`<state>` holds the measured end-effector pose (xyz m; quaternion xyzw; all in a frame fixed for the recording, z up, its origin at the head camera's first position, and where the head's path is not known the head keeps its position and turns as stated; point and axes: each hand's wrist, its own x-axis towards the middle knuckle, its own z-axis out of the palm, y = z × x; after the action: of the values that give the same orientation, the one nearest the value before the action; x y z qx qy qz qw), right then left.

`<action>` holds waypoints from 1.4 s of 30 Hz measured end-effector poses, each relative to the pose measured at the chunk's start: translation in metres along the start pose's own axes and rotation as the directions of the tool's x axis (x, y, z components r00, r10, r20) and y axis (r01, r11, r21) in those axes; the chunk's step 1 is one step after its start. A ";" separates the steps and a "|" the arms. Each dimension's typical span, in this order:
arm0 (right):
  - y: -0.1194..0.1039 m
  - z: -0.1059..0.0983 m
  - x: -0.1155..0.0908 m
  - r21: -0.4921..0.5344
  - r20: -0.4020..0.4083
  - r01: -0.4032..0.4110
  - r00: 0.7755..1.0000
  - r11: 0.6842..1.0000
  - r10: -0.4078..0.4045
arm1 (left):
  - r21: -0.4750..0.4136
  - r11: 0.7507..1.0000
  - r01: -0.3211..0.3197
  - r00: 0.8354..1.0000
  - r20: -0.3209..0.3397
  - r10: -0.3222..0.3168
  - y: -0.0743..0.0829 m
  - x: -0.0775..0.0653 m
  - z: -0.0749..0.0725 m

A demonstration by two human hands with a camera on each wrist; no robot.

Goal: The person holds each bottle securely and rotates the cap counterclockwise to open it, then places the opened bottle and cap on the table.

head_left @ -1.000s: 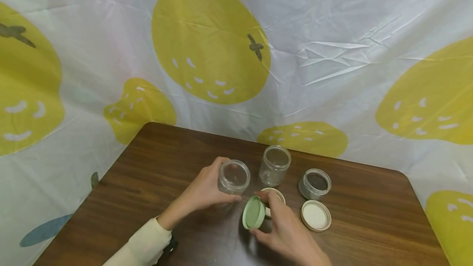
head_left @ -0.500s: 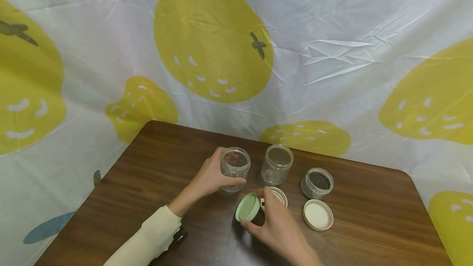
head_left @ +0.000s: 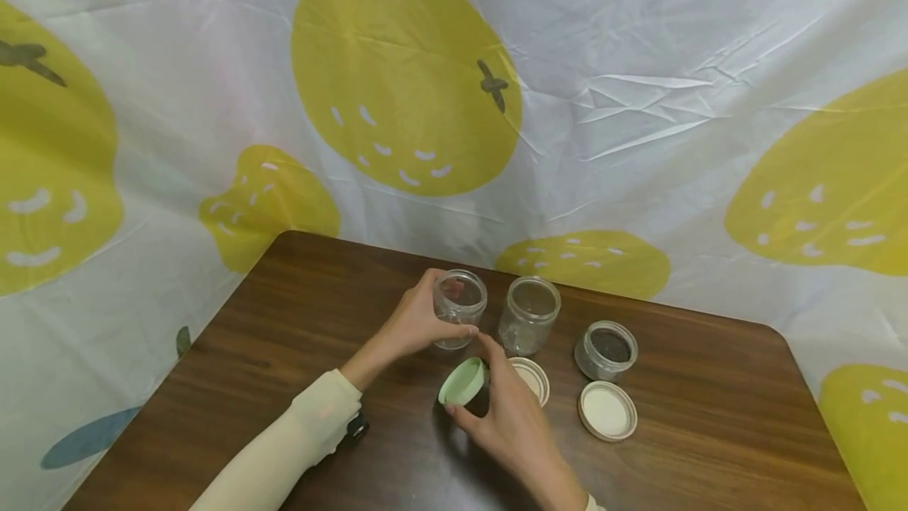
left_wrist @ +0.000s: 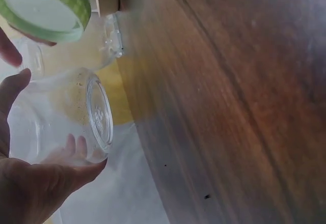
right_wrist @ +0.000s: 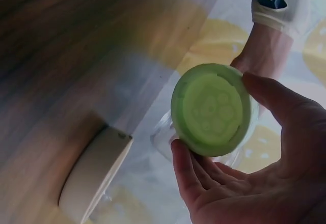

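My left hand point(head_left: 414, 322) grips a clear jar point(head_left: 459, 310) round its side, its mouth facing up. In the left wrist view the jar's round base point(left_wrist: 100, 114) appears lifted off the table. Close by, my right hand point(head_left: 507, 408) pinches a green lid point(head_left: 463, 382) by its rim between thumb and fingers. The lid is tilted and apart from the jar. Its raised-pattern face point(right_wrist: 211, 109) shows in the right wrist view, its white inside point(left_wrist: 43, 7) in the left wrist view.
A second clear jar point(head_left: 529, 318) stands right of the held one. Before it lies a beige-rimmed lid point(head_left: 535, 382), partly behind my right hand. Further right are a short jar point(head_left: 606, 351) with a dark inside and another lid point(head_left: 608, 411), on a brown wooden table point(head_left: 709, 393).
My left hand has carried the jar away from me and slightly right, nearer the second jar. My right hand has brought the green lid left and up towards the held jar.
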<state>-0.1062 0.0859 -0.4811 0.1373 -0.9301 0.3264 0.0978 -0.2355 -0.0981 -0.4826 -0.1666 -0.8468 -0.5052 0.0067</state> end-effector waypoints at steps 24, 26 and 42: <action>0.000 0.032 0.021 -0.017 0.023 -0.023 0.999 1.000 0.024 | 0.062 0.996 0.069 0.998 0.011 -0.069 -0.020 0.011 0.003; -0.001 0.033 0.022 -0.020 0.033 -0.025 0.999 0.999 0.026 | 0.062 0.996 0.066 0.998 0.013 -0.067 -0.019 0.012 0.004; 0.001 0.040 0.032 -0.111 0.012 0.006 1.000 0.994 -0.005 | 0.081 0.995 0.050 0.999 0.015 -0.051 -0.024 0.018 0.006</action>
<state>-0.1400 0.0549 -0.5039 0.1362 -0.9470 0.2730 0.1010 -0.2586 -0.0983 -0.5024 -0.1491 -0.8704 -0.4692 -0.0066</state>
